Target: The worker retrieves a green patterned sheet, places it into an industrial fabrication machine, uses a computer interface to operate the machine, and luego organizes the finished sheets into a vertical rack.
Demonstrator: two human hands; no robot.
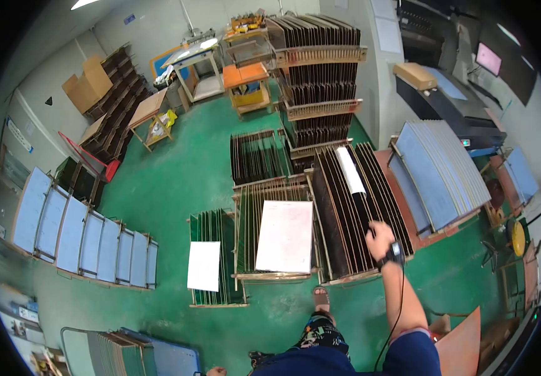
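Observation:
My right hand (pixel 379 240), with a black device strapped at its wrist (pixel 396 253), is over the near right part of a rack of dark panels (pixel 339 219). Its fingers are curled closed by the panel edges; what they grip, if anything, is hidden. A white sheet (pixel 350 170) lies across the far part of that rack. Left of it, a larger white sheet (pixel 283 235) rests on a second rack (pixel 243 213). Another white sheet (pixel 204 266) lies on a smaller rack of green panels (pixel 226 233). Only a sliver of my left hand (pixel 216 371) shows at the lower edge, fingers hidden.
Light-blue panels stand in racks at the right (pixel 436 169) and left (pixel 79 235). A tall stack of racks (pixel 320 81) rises behind. An orange-topped table (pixel 245 75) stands farther back. A cable (pixel 399 313) runs down my right arm. Green floor (pixel 157 169) lies between the racks.

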